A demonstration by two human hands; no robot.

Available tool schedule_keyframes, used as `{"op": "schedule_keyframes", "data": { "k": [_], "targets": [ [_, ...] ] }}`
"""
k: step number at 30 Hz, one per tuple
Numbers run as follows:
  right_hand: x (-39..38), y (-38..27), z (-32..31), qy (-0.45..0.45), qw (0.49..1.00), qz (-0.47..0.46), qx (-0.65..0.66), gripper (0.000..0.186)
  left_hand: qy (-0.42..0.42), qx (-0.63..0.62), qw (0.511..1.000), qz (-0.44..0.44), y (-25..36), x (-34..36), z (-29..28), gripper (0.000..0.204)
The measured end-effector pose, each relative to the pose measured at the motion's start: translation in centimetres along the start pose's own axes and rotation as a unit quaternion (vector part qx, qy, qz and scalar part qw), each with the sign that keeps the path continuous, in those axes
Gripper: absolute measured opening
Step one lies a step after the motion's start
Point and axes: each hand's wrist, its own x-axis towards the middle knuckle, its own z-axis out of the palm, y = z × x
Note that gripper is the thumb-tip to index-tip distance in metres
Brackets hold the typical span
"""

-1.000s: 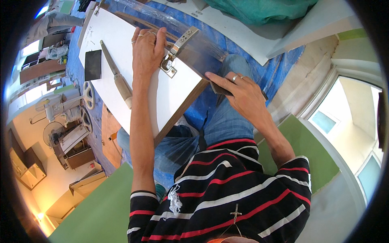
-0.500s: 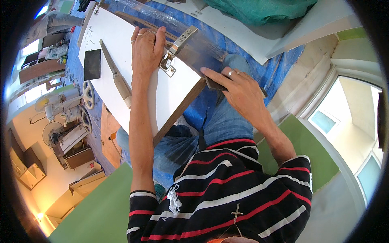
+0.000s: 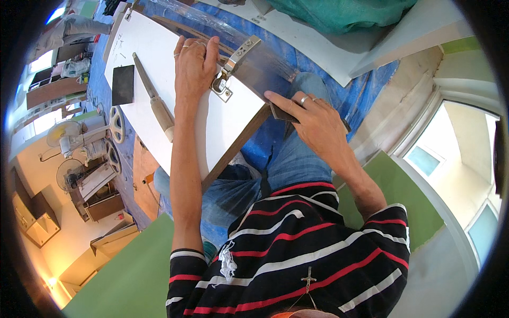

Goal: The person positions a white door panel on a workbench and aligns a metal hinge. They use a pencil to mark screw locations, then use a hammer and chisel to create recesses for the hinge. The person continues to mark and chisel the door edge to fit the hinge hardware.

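Observation:
A white cabinet door panel (image 3: 151, 87) with a brown edge lies tilted across my lap. My left hand (image 3: 193, 69) rests on it, fingers curled over its far edge beside a metal hinge (image 3: 225, 74). At the panel's right corner my right hand (image 3: 315, 119) is closed on a dark flat block (image 3: 282, 113). The index finger is stretched along it toward the corner, and the palm hides most of the block. Left of my left forearm lie a tapered tool with a wooden handle (image 3: 160, 114) and a black rectangular piece (image 3: 123, 85).
Blue sheeting (image 3: 366, 98) covers the floor, with clear plastic film (image 3: 212, 24) beyond the panel. A white board (image 3: 323, 50) and green cloth (image 3: 344, 16) are at the far right. Fans (image 3: 66, 132) stand to the left, and a person's leg (image 3: 74, 32) shows at the far left.
The panel has shifted very slightly right, with my left hand on it. My right hand has turned a little, and more of the dark block's end shows behind it.

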Motion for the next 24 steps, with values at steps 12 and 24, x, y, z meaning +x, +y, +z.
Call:
{"op": "schedule_keyframes", "data": {
  "k": [12,24],
  "targets": [
    [1.1,0.1,-0.1,-0.020,0.955,0.086,0.283,0.049,0.006,-0.012,1.000,0.015,0.1,0.0,-0.2,0.059],
    [-1.8,-0.9,0.2,0.038,0.932,0.062,0.355,0.039,0.007,-0.004,1.000,0.022,-0.1,0.0,0.0,0.059]
  ]
}}
